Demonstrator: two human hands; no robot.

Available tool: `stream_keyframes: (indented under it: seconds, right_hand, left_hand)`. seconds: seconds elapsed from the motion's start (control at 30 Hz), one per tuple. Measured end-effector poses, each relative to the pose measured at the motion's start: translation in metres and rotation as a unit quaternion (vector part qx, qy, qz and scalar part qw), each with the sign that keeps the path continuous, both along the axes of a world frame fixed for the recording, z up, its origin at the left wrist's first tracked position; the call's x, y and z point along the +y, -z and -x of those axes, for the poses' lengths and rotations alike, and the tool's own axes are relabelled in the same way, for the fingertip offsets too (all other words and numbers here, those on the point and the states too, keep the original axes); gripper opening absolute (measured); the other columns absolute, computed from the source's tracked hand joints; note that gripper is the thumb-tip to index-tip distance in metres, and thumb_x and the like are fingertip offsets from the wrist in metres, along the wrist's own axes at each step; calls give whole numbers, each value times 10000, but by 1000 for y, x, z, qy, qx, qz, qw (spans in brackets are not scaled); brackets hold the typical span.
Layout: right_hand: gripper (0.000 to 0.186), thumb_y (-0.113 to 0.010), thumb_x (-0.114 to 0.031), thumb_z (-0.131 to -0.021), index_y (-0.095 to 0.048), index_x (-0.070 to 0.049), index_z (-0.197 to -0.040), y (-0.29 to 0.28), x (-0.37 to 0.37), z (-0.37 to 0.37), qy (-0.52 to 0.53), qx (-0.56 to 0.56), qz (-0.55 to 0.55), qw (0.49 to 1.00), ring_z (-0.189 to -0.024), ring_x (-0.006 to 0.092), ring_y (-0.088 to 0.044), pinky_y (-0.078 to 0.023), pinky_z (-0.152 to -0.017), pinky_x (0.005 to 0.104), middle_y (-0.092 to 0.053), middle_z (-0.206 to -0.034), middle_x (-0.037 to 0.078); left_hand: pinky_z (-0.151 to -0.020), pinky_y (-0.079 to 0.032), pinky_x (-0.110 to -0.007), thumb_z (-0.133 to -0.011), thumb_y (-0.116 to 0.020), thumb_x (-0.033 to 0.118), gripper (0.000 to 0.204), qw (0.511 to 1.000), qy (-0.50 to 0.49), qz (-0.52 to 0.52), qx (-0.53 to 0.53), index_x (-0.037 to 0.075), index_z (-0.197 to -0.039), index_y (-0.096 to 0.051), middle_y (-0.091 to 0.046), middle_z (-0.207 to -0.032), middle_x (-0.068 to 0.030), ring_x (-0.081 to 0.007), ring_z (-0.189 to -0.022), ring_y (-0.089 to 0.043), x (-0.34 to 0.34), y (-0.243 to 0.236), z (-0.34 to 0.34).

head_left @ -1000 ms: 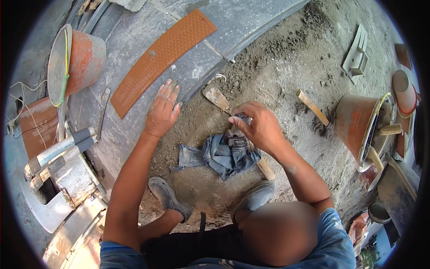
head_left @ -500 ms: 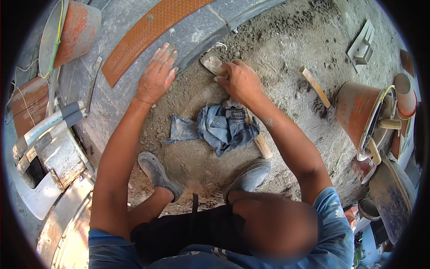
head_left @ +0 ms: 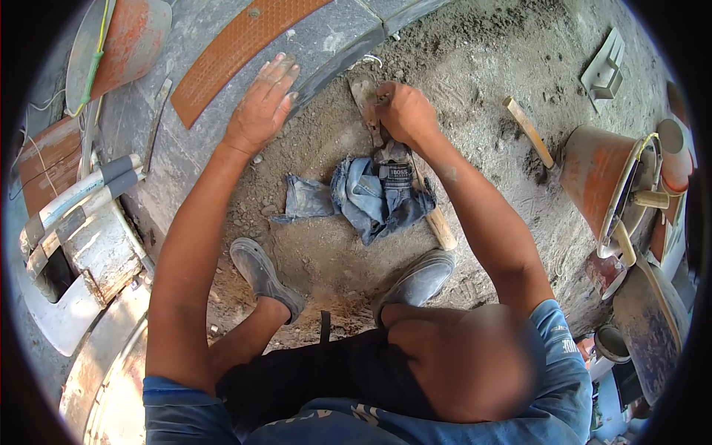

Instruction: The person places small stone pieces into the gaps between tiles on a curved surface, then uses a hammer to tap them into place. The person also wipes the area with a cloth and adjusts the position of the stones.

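My left hand (head_left: 263,107) lies flat with fingers stretched along the edge of the grey stone slab (head_left: 326,48). Gripped in my right hand (head_left: 406,115) is a small trowel (head_left: 363,98); its dirty, flat blade shows beside my fingers, just over the sandy soil by the slab, while its handle is hidden in my fist. Nearer to me, between hands and shoes, a crumpled blue denim rag (head_left: 363,194) rests on the ground. A wooden handle (head_left: 440,228) sticks out from beneath the rag's right side; the tool's other end is partly covered.
An orange-brown textured strip (head_left: 230,59) lies on the slab. To the right are a wooden-handled tool (head_left: 528,132) in the soil, a metal float (head_left: 604,70) and a mortar-stained bucket (head_left: 601,167) with tools. Another bucket (head_left: 137,52) and taped pipes (head_left: 89,200) stand left.
My right hand has moved slightly right, and the trowel blade has turned from pointing left to pointing more away from me. My left hand stays on the slab. The whole view has shifted a little.
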State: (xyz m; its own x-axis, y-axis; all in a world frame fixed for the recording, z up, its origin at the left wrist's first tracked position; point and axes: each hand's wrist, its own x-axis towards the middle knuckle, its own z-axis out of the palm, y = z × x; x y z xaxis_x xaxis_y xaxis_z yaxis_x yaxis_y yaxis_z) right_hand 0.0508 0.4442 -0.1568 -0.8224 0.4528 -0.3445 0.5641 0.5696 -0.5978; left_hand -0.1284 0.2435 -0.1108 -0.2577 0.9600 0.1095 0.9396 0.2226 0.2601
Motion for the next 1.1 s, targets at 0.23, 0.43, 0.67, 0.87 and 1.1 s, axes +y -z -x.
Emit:
stream_keyframes:
  seconds: [0.23,0.43,0.67,0.87,1.1]
  right_hand:
    - [233,-666,-286,-808,-687,-73,-901,-7,36,-24,81,34,84,993,-782,339,-663,-515,-704,407,-682,-806,157]
    - [264,-688,-305,-822,-677,-65,-932,-28,14,-22,14,51,-3,999,-820,325,-641,-503,-717,412,-656,-819,136]
    - [288,-679,-305,-835,-668,-54,-977,-39,2,-41,6,76,-61,995,-863,342,-635,-507,-747,416,-642,-949,149]
    - [300,-686,-297,-844,-667,-32,-984,-32,16,-65,57,73,-71,993,-822,313,-637,-502,-731,398,-648,-918,154]
    - [315,-687,-319,-844,-673,-39,-986,-40,7,-74,73,78,-45,993,-782,305,-632,-501,-709,394,-647,-894,157]
  left_hand:
    - [-1116,-296,-434,-941,-499,204,461,998,-60,8,-7,44,-1369,-439,-445,-1390,-182,-347,-1325,-384,-45,-29,3]
    - [-1083,-340,-462,-872,-613,161,279,997,-51,42,48,20,-1112,-597,-517,-1318,-168,-337,-1269,-451,-123,-43,-19]
    - [-971,-402,-483,-774,-671,57,139,990,-78,84,78,10,-849,-565,-568,-1147,-166,-357,-1135,-513,-196,-71,-50]
    - [-904,-415,-460,-787,-665,75,156,979,-146,137,42,11,-894,-570,-571,-1064,-153,-327,-1069,-532,-222,-68,-74]
    - [-786,-470,-445,-810,-671,165,283,821,-364,285,-335,9,-1029,-583,-624,-888,-178,-333,-844,-607,-200,-57,-94]
